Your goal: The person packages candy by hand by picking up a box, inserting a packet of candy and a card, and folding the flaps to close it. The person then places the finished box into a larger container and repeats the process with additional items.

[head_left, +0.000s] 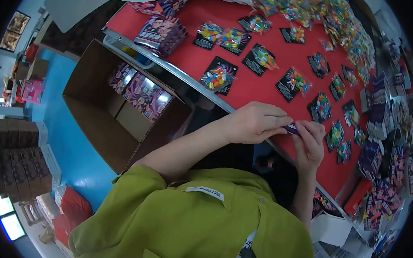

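Over the near edge of the red-topped table (192, 57), my left hand (256, 122) and my right hand (310, 141) meet with fingers pinched. Between them is a small purple printed packet (291, 128), mostly hidden by the fingers. Beyond my hands, black cards topped with clear bags of colourful candy (292, 83) lie spread over the red surface. One such candy bag (217, 77) lies close to the table edge, up and left of my left hand. Another candy bag (334, 136) rests just right of my right hand.
A large heap of candy bags (349, 31) covers the far right. Stacks of purple packets (379, 106) line the right side. At left stands an open cardboard box (90, 131) holding printed purple boxes (142, 93). A printed display box (160, 34) sits at the table's left end.
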